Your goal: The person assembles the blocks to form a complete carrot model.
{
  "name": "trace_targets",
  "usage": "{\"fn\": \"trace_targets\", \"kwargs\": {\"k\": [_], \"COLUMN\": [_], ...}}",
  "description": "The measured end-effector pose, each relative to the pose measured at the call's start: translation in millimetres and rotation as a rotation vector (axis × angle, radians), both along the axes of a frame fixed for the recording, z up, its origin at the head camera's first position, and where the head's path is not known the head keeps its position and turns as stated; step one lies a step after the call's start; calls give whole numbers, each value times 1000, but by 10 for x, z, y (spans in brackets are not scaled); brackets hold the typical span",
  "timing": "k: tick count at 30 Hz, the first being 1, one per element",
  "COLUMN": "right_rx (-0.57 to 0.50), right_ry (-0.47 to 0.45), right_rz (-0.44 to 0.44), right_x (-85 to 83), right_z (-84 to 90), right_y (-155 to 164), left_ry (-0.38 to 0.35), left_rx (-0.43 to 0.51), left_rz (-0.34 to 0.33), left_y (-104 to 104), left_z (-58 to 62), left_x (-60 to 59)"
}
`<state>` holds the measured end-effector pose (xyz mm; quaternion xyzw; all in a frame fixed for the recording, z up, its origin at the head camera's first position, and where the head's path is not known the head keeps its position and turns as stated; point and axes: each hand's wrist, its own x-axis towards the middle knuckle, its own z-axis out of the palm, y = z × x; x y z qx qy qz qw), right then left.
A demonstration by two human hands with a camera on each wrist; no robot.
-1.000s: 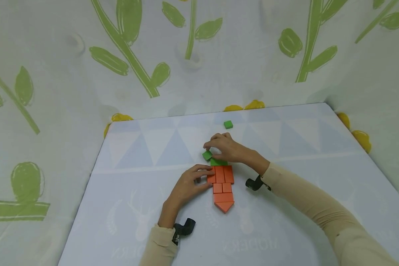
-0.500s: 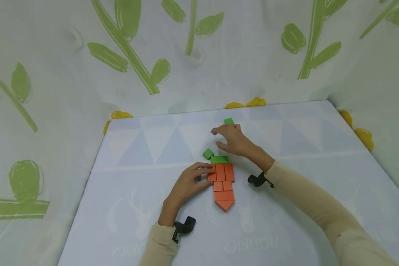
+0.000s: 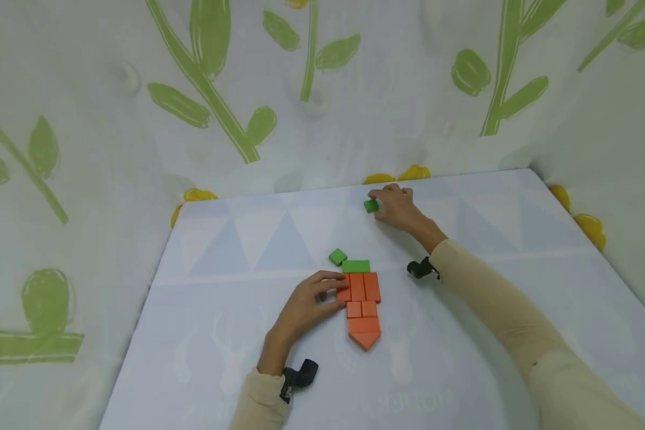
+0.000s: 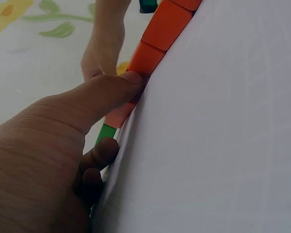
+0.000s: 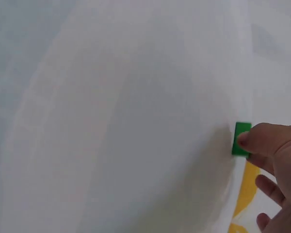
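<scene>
At the far side of the table, my right hand (image 3: 400, 209) pinches a small green block (image 3: 371, 206) between thumb and fingertips; in the right wrist view the thumb lies over the green block's face. My left hand (image 3: 307, 301) rests beside a flat arrangement of orange blocks (image 3: 364, 325), fingertips on its upper left block and thumb at its left edge. In the left wrist view the thumb (image 4: 131, 77) presses the orange side. A long green block (image 3: 356, 266) lies along the top of the arrangement. Another small green block (image 3: 337, 257), turned like a diamond, touches its left corner.
The table (image 3: 220, 322) has a pale cloth with blue triangles. Behind it hangs a white sheet (image 3: 387, 95) printed with green leaves and yellow flowers. A black wrist camera (image 3: 303, 373) sits on the left wrist, another camera (image 3: 420, 267) on the right.
My right hand has left the green blocks by the orange arrangement, moved to the far side and taken hold of the small green block there. The left hand has stayed in place.
</scene>
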<state>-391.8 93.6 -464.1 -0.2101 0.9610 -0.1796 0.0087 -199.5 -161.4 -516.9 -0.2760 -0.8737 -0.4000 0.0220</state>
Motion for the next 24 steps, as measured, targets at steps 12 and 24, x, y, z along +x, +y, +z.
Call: {"fn": "trace_targets", "kwargs": {"k": [12, 24], "right_rx": [-74, -130], "right_ry": [60, 141], "right_rz": [-21, 7], "right_x": [316, 982], "right_z": [2, 104], "right_y": [175, 186], "left_ry": [-14, -21], "left_rx": [-15, -25], "left_rz": [2, 17], "left_y": [14, 13], "left_z": [-18, -41], "left_x": [-8, -8]}}
